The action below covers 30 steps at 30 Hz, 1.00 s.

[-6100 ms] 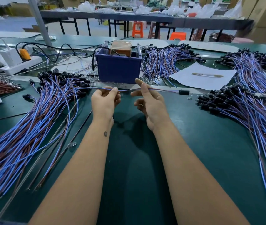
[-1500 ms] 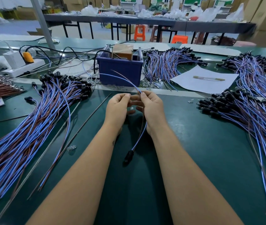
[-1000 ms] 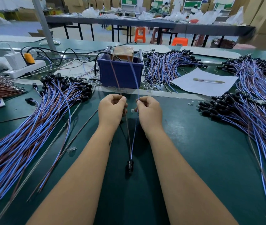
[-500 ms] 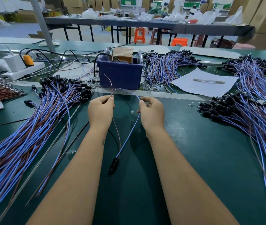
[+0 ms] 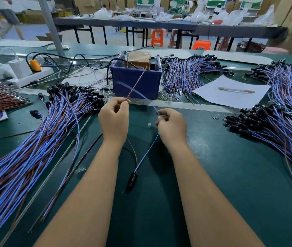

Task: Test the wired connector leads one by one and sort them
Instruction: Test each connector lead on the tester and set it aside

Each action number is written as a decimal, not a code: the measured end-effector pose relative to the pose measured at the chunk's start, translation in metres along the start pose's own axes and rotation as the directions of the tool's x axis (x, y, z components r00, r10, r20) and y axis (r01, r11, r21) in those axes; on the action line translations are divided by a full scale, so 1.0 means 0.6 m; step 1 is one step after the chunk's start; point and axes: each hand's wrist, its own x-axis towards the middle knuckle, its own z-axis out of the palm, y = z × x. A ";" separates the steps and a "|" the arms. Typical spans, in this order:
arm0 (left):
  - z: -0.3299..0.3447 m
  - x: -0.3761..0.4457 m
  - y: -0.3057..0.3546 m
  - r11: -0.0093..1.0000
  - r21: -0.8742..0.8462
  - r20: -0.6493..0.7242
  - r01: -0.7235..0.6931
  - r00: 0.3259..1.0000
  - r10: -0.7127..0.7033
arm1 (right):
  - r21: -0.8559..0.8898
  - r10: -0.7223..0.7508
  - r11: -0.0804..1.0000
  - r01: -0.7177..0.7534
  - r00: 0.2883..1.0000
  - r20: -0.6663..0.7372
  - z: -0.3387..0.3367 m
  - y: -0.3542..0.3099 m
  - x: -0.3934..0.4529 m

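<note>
Left hand (image 5: pixel 114 120) is pinching the brown wire (image 5: pixel 136 85) of one connector lead between thumb and fingertips, grip closed tight on it; the wire's free end is reaching up and away toward the blue bin (image 5: pixel 136 82). Right hand (image 5: pixel 172 126) is pinching the blue wire (image 5: pixel 147 152) of the same lead, fingers curled round it, grip likewise closed; the upper stretch of that wire is blurring across the bin's front. Both wires are running down between the wrists and joining at the black connector (image 5: pixel 132 179), which is lying on the green surface (image 5: pixel 230 175) between the forearms. A large fan of leads (image 5: pixel 25 157) is lying on the left, black ends pointing away. Another pile of leads (image 5: pixel 275 129) is spreading on the right, and a third bundle (image 5: pixel 186 75) is sitting behind, just right of the bin. A brown box (image 5: pixel 139 58) is standing in the bin. A white sheet (image 5: pixel 230 94) with a pen-like stick on it is lying right of centre. A white power strip (image 5: pixel 29 75) is sitting far left.
</note>
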 end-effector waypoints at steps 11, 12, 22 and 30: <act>-0.003 0.005 -0.004 0.995 0.034 -0.080 0.094 0.993 -0.091 | 0.334 0.193 0.933 -0.131 0.968 -0.160 0.001 -0.002 0.008; -0.003 0.005 -0.005 0.993 0.047 -0.082 0.105 0.992 -0.101 | 0.332 0.200 0.933 -0.138 0.966 -0.162 0.001 -0.002 0.008; -0.003 0.009 -0.015 0.981 0.063 -0.085 0.185 0.980 -0.179 | 0.330 0.222 0.929 -0.165 0.965 -0.142 0.000 -0.004 0.007; -0.005 0.010 -0.016 0.975 0.085 -0.089 0.206 0.976 -0.199 | 0.315 0.200 0.938 -0.146 0.968 -0.149 0.002 -0.006 0.006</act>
